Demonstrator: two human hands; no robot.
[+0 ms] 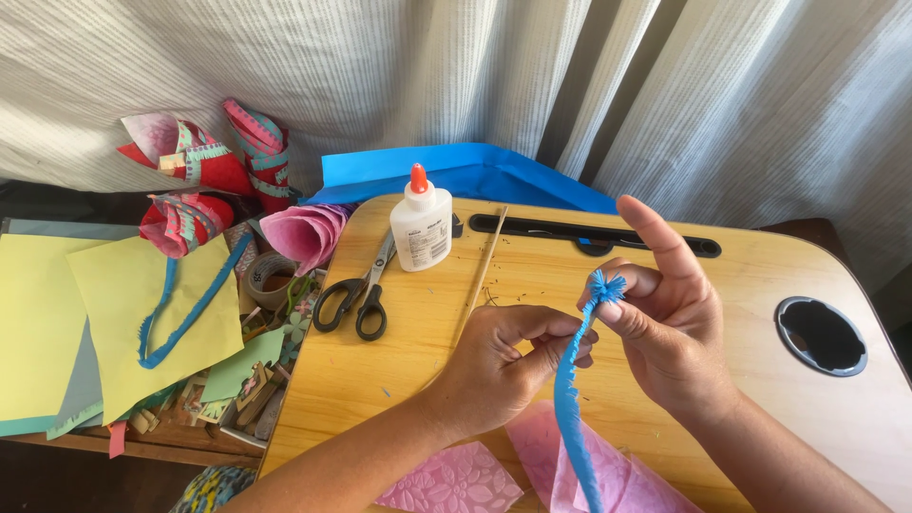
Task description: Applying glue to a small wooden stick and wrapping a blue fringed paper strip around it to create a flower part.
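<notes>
The fringed blue paper strip [570,399] stood between both hands above the wooden lap table [532,285]; the right hand [665,313] pinched its coiled tip, the left hand [494,366] clamped below. Rolling seemed underway; the next turn would need steady tension.

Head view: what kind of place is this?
Likely a home craft corner: a wooden lap desk with glue bottle and scissors, loose coloured paper beside it, curtains behind.
</notes>
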